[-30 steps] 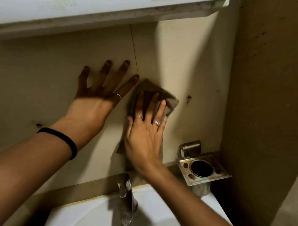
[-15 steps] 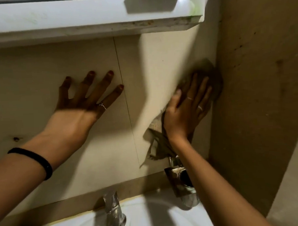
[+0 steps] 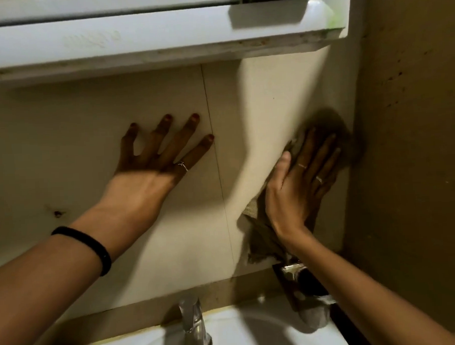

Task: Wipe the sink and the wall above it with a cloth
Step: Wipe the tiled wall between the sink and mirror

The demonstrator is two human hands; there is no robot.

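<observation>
Since half a second ago the right hand (image 3: 298, 185) remains at the wall's (image 3: 270, 105) right corner, fingers straight and together, pressing the brown cloth (image 3: 334, 131) flat. The left hand (image 3: 153, 170) is unmoved, fingers spread on the beige tile. Below: white sink (image 3: 243, 328), chrome tap (image 3: 192, 327), holder (image 3: 304, 281) partly behind the forearm. White cabinet (image 3: 150, 37) above.

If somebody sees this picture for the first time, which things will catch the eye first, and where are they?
First, the two hands flat on the wall: the left hand with spread fingers at the middle, the right hand pressing a brown cloth near the right corner. Next, the white shelf across the top, and the metal tap on the white sink at the bottom.
</observation>
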